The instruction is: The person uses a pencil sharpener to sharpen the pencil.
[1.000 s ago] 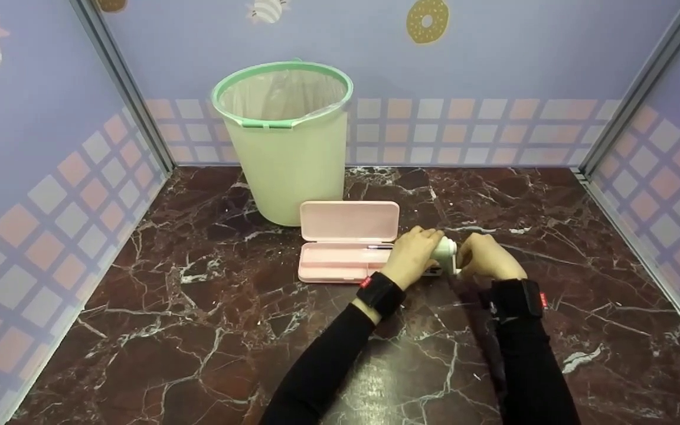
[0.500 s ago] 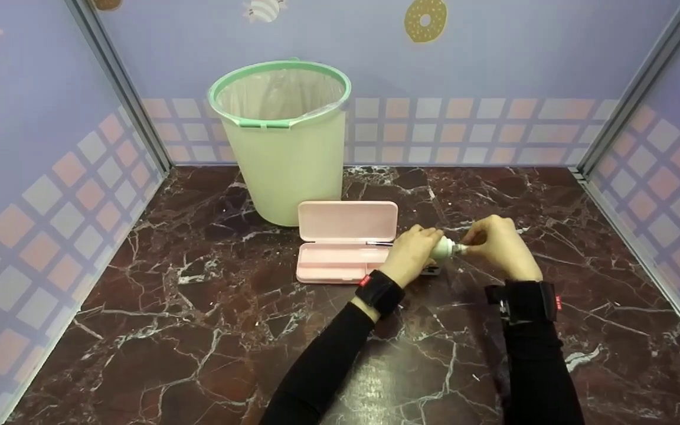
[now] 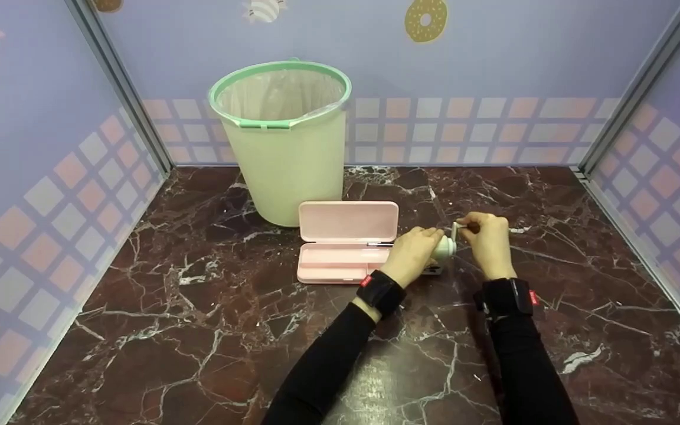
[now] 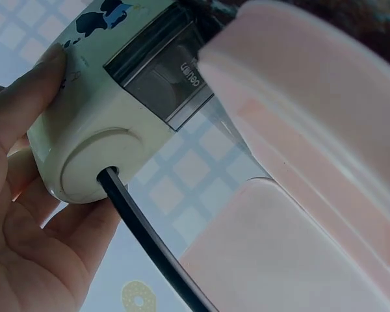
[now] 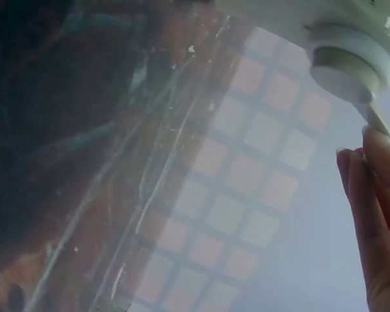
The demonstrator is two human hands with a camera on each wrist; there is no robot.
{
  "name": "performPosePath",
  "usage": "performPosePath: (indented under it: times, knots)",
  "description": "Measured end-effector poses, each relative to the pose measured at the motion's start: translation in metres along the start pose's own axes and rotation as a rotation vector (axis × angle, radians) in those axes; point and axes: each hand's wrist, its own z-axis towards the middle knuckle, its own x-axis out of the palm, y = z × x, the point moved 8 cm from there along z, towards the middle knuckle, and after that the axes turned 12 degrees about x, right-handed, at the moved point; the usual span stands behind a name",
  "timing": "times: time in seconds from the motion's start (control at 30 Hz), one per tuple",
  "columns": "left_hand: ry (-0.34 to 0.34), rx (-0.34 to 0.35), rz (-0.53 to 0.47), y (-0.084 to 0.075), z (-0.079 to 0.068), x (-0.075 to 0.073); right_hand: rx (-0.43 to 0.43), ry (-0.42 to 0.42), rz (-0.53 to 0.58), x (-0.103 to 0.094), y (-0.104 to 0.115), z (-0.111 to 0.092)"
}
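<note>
A pale green hand-crank pencil sharpener (image 3: 444, 248) stands at the right end of an open pink pencil case (image 3: 349, 222). My left hand (image 3: 414, 254) grips its body from above. In the left wrist view, a dark pencil (image 4: 149, 244) sticks into the round hole of the sharpener (image 4: 84, 117), beside its clear shavings drawer (image 4: 166, 78). The tip of that pencil's far end also shows over the case. My right hand (image 3: 489, 243) pinches the knob end of the crank (image 3: 455, 233), which points upward. The right wrist view shows thumb and fingertips at the crank arm (image 5: 376, 120).
A tall pale green trash bin (image 3: 296, 168) with a green rim and a plastic liner stands behind the pencil case. The dark red marble tabletop (image 3: 198, 330) is bounded by patterned walls (image 3: 523, 59) at the back and both sides.
My right hand has swung the crank from pointing down, through the side toward me, to pointing up. The left hand, sharpener and pencil case have stayed in place.
</note>
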Motion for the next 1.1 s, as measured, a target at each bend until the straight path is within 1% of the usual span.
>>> performPosePath:
  times: [0.13, 0.6, 0.8, 0.97, 1.1]
  knots:
    - [0.006, -0.004, -0.016, -0.001, 0.0, 0.001, -0.003, -0.018, 0.001, 0.004, -0.006, 0.001]
    - [-0.02, 0.019, -0.019, -0.001, -0.001, 0.0, 0.013, 0.004, -0.039, 0.016, -0.015, 0.002]
    - [-0.017, 0.016, -0.021, -0.001, -0.002, 0.0, 0.012, 0.062, -0.105, 0.024, -0.018, 0.002]
    - [-0.03, 0.019, -0.031, 0.0, -0.003, -0.001, -0.003, 0.099, -0.157, 0.027, -0.016, 0.0]
    - [-0.044, 0.025, -0.02, 0.001, -0.004, -0.002, -0.019, 0.191, -0.24, 0.039, -0.018, -0.004]
